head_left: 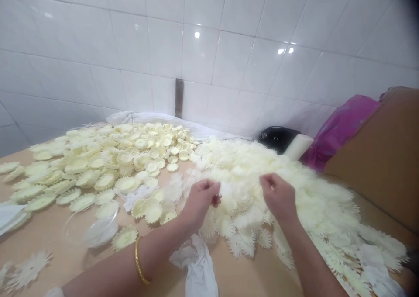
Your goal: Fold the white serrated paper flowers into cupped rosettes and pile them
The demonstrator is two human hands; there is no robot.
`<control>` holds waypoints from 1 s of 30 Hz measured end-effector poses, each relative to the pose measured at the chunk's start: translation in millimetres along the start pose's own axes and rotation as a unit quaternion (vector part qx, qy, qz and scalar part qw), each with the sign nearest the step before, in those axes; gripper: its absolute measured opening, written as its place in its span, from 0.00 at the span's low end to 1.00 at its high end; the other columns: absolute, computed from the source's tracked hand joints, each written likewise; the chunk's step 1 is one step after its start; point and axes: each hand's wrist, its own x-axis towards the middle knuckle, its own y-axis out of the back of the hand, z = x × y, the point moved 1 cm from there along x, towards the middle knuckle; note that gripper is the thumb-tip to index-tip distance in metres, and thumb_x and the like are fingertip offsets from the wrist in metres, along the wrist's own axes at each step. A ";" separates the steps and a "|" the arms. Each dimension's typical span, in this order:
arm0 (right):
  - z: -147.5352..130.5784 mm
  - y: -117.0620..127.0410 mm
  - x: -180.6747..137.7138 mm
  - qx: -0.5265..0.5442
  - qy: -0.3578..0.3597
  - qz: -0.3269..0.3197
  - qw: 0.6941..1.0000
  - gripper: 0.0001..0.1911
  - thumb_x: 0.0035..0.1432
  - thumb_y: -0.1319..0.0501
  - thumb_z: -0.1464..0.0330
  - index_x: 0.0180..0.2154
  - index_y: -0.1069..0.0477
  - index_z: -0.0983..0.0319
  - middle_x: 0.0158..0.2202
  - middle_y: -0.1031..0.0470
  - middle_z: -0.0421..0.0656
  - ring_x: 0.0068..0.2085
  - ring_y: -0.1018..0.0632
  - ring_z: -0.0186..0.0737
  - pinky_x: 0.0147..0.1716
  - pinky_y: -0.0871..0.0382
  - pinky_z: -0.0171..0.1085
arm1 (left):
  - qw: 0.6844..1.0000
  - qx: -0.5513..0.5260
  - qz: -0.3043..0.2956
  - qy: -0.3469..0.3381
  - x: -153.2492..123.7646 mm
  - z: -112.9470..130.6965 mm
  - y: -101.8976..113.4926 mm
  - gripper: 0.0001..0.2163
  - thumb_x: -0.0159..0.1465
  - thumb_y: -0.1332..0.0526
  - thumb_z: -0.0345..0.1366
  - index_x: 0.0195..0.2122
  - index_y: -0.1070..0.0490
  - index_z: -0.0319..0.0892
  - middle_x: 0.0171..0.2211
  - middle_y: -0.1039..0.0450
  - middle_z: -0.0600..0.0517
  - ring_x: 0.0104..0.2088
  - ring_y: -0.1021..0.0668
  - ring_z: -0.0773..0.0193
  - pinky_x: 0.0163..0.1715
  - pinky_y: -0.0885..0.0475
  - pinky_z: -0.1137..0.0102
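My left hand [202, 199] is closed in a pinch, thumb against the fingers, above the near edge of a heap of thin, pale petal-edged pieces [248, 166]. Apart from it, my right hand [279, 196] is also pinched, over the same heap. Whatever lies between the fingertips of either hand is too small or hidden to make out. Left of my hands is a pile of thicker, pale yellow tooth-edged discs [104, 181]. A crumpled white cloth [199, 266] lies on the table below my left hand.
A clear round plastic container [101, 229] stands at the left, near loose white cut pieces [29, 268]. To the right are a black bag [275, 137], a white roll [298, 147], a magenta bag [340, 129] and a cardboard box [382, 157]. A tiled wall [137, 43] rises behind.
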 end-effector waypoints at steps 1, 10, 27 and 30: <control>0.8 3.4 2.0 0.028 -0.007 -0.038 0.999 0.09 0.49 0.46 0.66 0.21 0.36 0.62 0.21 0.33 0.40 0.25 0.32 0.37 0.28 0.40 0.35 | 1.000 0.013 0.000 -0.002 0.4 -0.2 0.0 0.11 0.52 0.40 0.38 0.20 0.41 0.39 0.16 0.40 0.57 0.18 0.34 0.73 0.21 0.40 0.75; -4.2 3.5 1.5 0.137 -0.027 -0.177 0.974 0.14 0.50 0.44 0.59 0.21 0.39 0.62 0.18 0.39 0.36 0.22 0.38 0.31 0.21 0.43 0.32 | 0.964 0.252 0.022 -0.081 0.3 2.1 0.9 0.07 0.52 0.42 0.39 0.27 0.34 0.41 0.22 0.36 0.55 0.21 0.35 0.71 0.21 0.40 0.74; 14.4 -21.9 -8.2 -0.053 0.111 -0.032 0.992 0.12 0.51 0.51 0.66 0.26 0.32 0.62 0.29 0.28 0.50 0.35 0.30 0.48 0.35 0.40 0.45 | 0.746 0.585 -0.093 -0.304 -63.5 14.9 3.0 0.06 0.58 0.48 0.34 0.31 0.32 0.42 0.44 0.32 0.45 0.42 0.29 0.58 0.39 0.33 0.66; 14.0 -24.5 -9.7 -0.116 0.169 0.001 0.979 0.11 0.51 0.51 0.64 0.26 0.32 0.60 0.29 0.27 0.47 0.33 0.29 0.47 0.31 0.40 0.42 | 0.723 0.619 -0.102 -0.289 -88.1 18.9 10.7 0.07 0.58 0.49 0.34 0.28 0.33 0.41 0.41 0.31 0.43 0.40 0.28 0.58 0.36 0.32 0.67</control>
